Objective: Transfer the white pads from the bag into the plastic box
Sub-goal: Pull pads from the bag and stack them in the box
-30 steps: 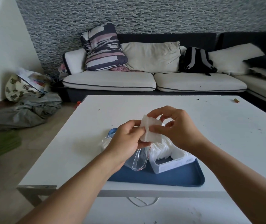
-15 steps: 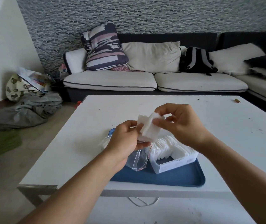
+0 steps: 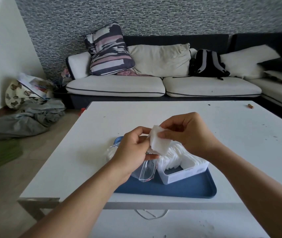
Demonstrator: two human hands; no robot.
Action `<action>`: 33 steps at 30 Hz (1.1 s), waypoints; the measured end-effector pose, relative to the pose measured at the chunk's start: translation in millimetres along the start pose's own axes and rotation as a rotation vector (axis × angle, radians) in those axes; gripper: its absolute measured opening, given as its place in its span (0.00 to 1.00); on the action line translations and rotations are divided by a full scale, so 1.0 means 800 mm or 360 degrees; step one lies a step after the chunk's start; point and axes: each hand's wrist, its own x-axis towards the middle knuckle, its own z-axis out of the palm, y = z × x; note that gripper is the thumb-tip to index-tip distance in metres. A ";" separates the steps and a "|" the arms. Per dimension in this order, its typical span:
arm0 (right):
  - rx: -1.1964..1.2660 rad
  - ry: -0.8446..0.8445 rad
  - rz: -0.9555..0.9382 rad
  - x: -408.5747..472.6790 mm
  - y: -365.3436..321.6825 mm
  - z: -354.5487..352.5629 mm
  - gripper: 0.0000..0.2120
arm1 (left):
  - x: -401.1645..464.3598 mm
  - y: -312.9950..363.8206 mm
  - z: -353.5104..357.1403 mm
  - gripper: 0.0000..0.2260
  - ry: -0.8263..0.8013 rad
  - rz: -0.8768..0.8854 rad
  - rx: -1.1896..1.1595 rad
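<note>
You face a white counter (image 3: pixel 239 134) in a living room, with a cream and dark sofa (image 3: pixel 136 86) against a grey patterned wall (image 3: pixel 154 18) behind it. A striped cushion (image 3: pixel 108 50) and a black backpack (image 3: pixel 208 64) sit on the sofa; crumpled grey cloth (image 3: pixel 25 119) lies on the floor to the left. A blue tray (image 3: pixel 179 189) rests near the counter's front edge and carries a clear plastic box (image 3: pixel 184 172), already packed with white pads (image 3: pixel 176 157) standing on edge. Your left hand (image 3: pixel 131 152) has a curled grip round the mouth of a clear bag (image 3: pixel 147 170), which hangs onto the tray just beside the box. Your right hand (image 3: pixel 188 133) pinches a small stack of pads (image 3: pixel 159 143) between thumb and fingertips, held above the box and touching the left hand's fingers.
</note>
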 end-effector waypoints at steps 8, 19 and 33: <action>-0.0013 0.0007 0.0104 -0.001 0.009 0.002 0.14 | -0.001 -0.003 0.002 0.09 -0.0016 0.0003 0.0023; 0.0210 0.0175 0.0171 -0.001 0.008 0.007 0.04 | 0.001 -0.004 -0.001 0.19 -0.0160 0.0068 0.0072; 0.0488 0.0376 0.0158 -0.003 -0.003 0.006 0.05 | 0.001 0.009 -0.003 0.15 -0.0185 -0.0253 -0.0529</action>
